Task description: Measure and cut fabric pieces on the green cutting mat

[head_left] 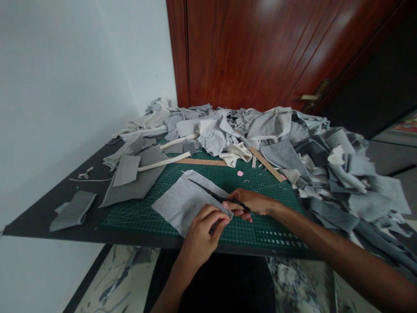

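Note:
A light grey piece of fabric (pixel 182 202) lies on the green cutting mat (pixel 137 217), its near right corner lifted a little. My left hand (pixel 205 230) is closed at that corner, pinching the cloth between thumb and fingers. Something dark shows between those fingers, too small to name. In my right hand (pixel 246 202) are black scissors (pixel 211 193), fingers wrapped round the handles. Their blades point up and left along the fabric's right edge, over the cloth. Whether the blades touch it I cannot tell.
Heaped grey and cream fabric scraps (pixel 273 126) line the table's back and right side. Two wooden rulers (pixel 267 165) (pixel 203 162) lie on the mat, near a small pink piece (pixel 240 173). Folded grey cloth (pixel 73 211) lies at the left. A wooden door (pixel 247 52) stands behind.

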The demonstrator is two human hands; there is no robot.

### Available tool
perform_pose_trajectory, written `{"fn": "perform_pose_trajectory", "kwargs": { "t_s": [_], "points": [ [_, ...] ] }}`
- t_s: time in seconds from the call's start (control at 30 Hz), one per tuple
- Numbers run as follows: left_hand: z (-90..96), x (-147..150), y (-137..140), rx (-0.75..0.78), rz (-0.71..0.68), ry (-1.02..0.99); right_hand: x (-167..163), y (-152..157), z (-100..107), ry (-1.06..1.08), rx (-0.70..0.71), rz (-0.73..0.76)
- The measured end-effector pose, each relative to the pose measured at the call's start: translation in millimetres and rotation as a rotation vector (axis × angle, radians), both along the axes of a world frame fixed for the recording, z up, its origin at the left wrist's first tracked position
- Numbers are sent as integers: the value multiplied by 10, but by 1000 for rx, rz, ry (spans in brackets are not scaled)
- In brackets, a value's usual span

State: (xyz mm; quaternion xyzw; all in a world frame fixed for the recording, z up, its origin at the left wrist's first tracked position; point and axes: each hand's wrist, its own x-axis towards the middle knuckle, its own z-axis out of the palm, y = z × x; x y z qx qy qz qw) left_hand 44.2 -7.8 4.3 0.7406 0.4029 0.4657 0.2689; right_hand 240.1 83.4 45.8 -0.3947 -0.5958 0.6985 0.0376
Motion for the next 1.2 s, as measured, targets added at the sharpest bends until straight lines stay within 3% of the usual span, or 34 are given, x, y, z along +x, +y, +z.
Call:
{"fn": "perform_pose_trajectory", "kwargs": {
  "t_s": [0.37, 0.77, 1.2],
  "points": [
    [2, -3, -6, -16, 6, 0, 2, 67, 79, -43, -19, 38],
    [24, -1, -12, -39, -16, -36, -234, 279, 59, -84, 1, 72],
    [16, -10, -11, -67, -25, -59, -180, 390, 135, -106, -28, 93]
  ]
}}
